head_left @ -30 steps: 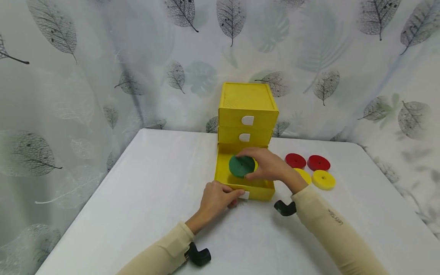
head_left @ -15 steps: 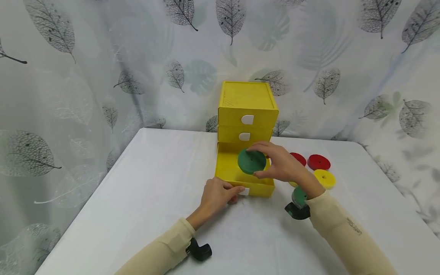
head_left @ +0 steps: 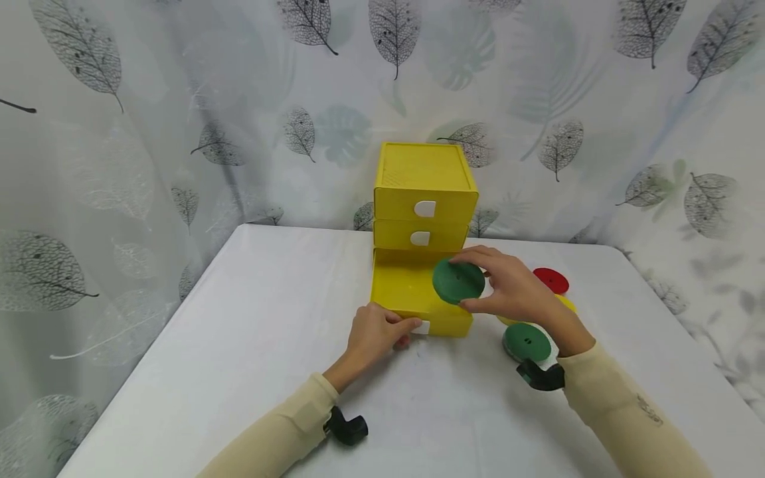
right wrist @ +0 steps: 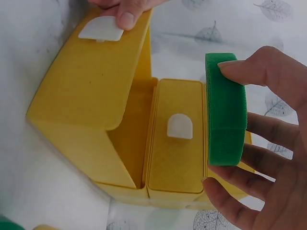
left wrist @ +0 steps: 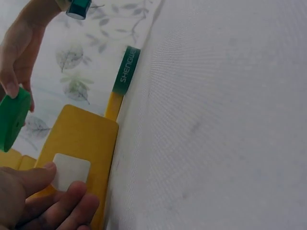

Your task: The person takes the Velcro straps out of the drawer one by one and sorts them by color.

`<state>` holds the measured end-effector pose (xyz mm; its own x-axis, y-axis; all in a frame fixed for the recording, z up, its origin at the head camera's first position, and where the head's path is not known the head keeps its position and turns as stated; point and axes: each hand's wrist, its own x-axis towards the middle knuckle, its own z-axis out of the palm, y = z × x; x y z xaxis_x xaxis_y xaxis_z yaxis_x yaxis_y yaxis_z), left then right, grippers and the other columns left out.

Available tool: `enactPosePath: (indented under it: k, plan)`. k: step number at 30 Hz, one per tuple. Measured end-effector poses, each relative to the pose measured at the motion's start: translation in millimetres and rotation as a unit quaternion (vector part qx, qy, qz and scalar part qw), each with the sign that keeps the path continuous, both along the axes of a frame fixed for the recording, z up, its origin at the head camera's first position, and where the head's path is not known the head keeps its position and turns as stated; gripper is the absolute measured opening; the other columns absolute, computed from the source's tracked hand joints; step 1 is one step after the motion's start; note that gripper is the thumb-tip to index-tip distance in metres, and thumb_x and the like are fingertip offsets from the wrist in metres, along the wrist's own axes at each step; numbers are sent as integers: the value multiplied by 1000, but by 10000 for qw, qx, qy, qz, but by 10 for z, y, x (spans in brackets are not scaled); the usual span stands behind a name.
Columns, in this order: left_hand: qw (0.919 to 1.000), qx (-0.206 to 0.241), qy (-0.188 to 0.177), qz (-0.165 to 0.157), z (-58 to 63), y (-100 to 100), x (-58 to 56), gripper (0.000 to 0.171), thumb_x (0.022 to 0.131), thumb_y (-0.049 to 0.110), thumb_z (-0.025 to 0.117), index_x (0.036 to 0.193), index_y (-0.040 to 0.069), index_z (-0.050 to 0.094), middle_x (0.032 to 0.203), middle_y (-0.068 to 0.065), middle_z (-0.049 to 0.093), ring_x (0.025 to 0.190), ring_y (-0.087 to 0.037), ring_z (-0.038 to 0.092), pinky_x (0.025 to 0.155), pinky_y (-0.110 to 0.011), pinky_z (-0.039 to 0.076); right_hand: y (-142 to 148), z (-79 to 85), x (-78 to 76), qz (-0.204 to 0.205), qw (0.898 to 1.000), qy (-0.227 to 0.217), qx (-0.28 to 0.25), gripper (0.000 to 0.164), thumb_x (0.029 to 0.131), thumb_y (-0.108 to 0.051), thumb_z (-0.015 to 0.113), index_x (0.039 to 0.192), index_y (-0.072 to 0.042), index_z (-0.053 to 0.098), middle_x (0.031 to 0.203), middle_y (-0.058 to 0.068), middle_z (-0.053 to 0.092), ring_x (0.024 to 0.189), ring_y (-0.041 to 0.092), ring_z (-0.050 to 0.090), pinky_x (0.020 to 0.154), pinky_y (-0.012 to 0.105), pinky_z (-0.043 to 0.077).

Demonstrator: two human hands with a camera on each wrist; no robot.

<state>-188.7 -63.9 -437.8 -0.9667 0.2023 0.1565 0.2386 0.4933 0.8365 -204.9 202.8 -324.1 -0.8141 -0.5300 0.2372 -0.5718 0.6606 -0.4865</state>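
Beside the right edge of the pulled-out bottom drawer, my right hand holds a thick green disc in the air. Thumb and fingers grip its rim; in the right wrist view the disc stands nearly on edge. My left hand is at the drawer's front, pinching the white tab handle. The left wrist view shows the thumb and fingers around this tab. The yellow drawer box stands at the back of the table, its two upper drawers pushed in.
Right of the drawer, another green disc lies on the white table. Behind it are yellow discs and a red disc, partly covered by the right arm. A leaf-patterned curtain hangs behind the table.
My right hand has carried the green disc rightward from over the drawer. The bottom drawer has slid slightly inward with my left hand at its tab. The green disc on the table has come into sight.
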Motion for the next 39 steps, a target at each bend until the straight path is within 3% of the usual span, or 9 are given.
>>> enactPosePath:
  k: [14, 23, 26, 32, 39]
  plan:
    - [9999, -59, -103, 98, 33, 2, -77, 39, 90, 44, 82, 69, 12, 81, 56, 4, 67, 49, -13, 59, 43, -25, 37, 386, -21, 141, -284, 9993, 142, 198, 59, 82, -15, 87, 136, -12, 64, 141, 10, 58, 109, 26, 59, 82, 46, 58]
    - [9996, -262, -36, 97, 42, 11, -149, 39, 90, 44, 82, 68, 12, 81, 55, 4, 66, 46, -14, 54, 42, -25, 31, 727, -83, 258, -570, 9976, 224, 314, 58, 83, -16, 88, 135, -11, 64, 136, 10, 60, 109, 28, 60, 84, 52, 58]
    - [9996, -263, -43, 91, 49, 29, -175, 39, 91, 44, 81, 69, 12, 81, 56, 3, 66, 47, -14, 54, 43, -25, 31, 843, -113, 297, -723, 9965, 293, 300, 58, 81, -14, 90, 133, -9, 64, 132, 11, 62, 110, 29, 61, 85, 55, 58]
    - [9996, -200, -85, 157, 61, 62, -236, 39, 91, 43, 81, 71, 10, 82, 57, 2, 68, 48, -14, 57, 44, -25, 34, 997, -170, 343, -814, 9948, 549, 276, 61, 78, -12, 92, 132, -9, 65, 129, 9, 64, 106, 26, 62, 82, 46, 58]
    - [9995, -168, -170, 196, 80, 84, -293, 39, 91, 43, 82, 73, 8, 82, 58, 1, 68, 50, -16, 60, 46, -26, 36, 1103, -211, 387, -950, 9932, 579, 340, 63, 76, -11, 93, 132, -9, 64, 125, 9, 66, 104, 27, 62, 80, 47, 58]
